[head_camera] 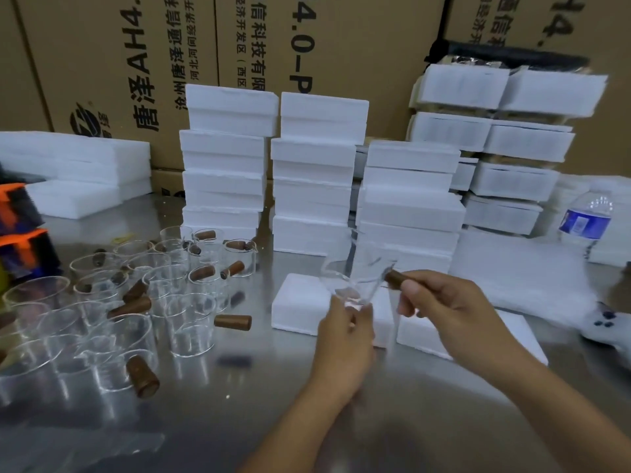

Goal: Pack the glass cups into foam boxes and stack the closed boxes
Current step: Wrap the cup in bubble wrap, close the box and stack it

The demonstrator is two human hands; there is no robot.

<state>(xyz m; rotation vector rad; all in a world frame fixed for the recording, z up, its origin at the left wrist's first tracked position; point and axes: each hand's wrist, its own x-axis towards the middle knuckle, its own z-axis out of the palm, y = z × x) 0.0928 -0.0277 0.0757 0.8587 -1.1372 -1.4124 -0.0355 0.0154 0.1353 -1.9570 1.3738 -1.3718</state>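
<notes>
glass cup [355, 278] held above tabletop [273, 387] between both hands, tilted. left hand [345, 336] grips base from below. right hand [440, 295] pinches cup's wooden handle [396, 277], handle axis running rightward. foam box [297, 302] lies just beyond left hand, under cup; left hand nearer. box cavity likely open, white glare hides it. next move: lower cup straight down.

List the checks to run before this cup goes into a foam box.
1. Glass cup held off the table: ok.
2. Right hand grips the wooden handle: ok.
3. Left hand pinches the cup's base: ok.
4. Foam box lies close under the cup: ok.
5. Box cavity open and free: cannot tell, hands and white glare hide it.
6. Closed-box stacks stand upright: ok.
</notes>
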